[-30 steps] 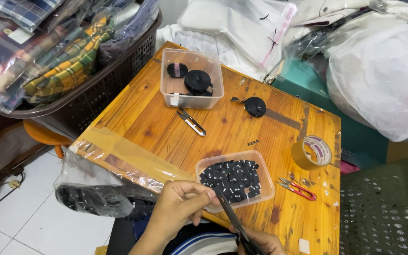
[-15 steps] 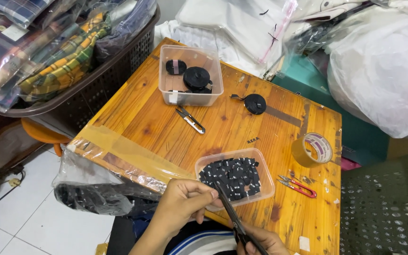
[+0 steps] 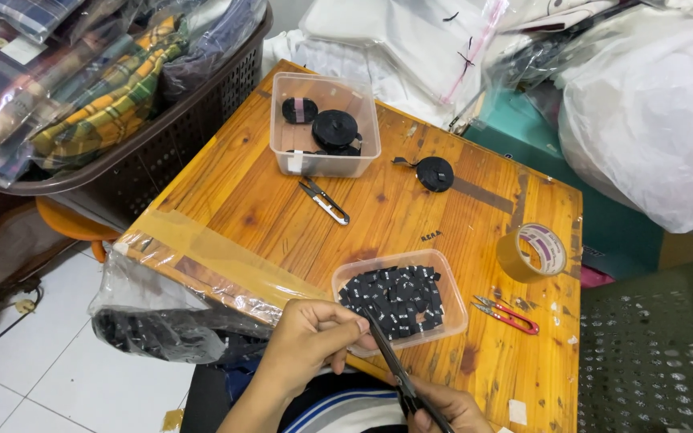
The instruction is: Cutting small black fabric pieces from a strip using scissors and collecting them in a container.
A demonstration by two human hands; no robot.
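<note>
Wooden table (image 3: 266, 200) under you: your left hand (image 3: 310, 341) pinches closed at the black-bladed scissors' (image 3: 391, 365) tip, your right hand (image 3: 451, 409) grips their handles, just beside the clear plastic tub of black labels (image 3: 399, 300).

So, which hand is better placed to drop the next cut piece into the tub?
Probably the left hand: its fingers lie at the rim of the tub, while the right hand holds the scissors.

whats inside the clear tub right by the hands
The clear tub holds a heap of small black labels with pale marks. The left hand and the black scissors in the right hand cover its near edge, and lower layers are hidden.
</note>
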